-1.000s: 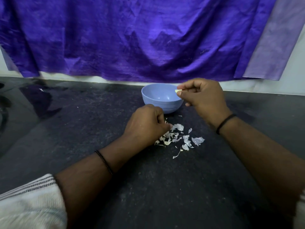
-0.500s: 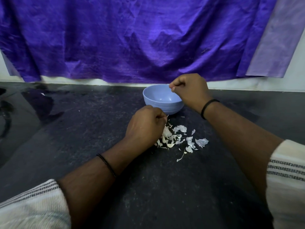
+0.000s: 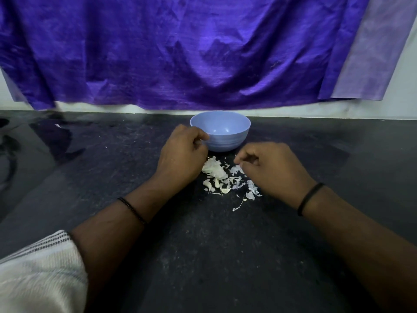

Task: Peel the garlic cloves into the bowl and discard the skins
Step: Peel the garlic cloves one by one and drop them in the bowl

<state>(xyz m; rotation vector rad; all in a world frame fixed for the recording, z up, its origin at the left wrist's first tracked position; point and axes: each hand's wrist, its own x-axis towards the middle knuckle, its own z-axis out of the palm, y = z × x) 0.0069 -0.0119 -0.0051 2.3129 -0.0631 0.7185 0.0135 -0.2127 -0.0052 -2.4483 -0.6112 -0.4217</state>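
From the head view, the left hand is curled up beside the blue bowl, with its fingertips close to the bowl's side. I cannot tell if it holds anything. The right hand hangs low over the pile of garlic skins, its fingers bent and its fingertips right at the pile. I cannot tell if it pinches a piece. The skins lie on the dark tabletop, just in front of the bowl and between both hands. A purple cloth hangs behind.
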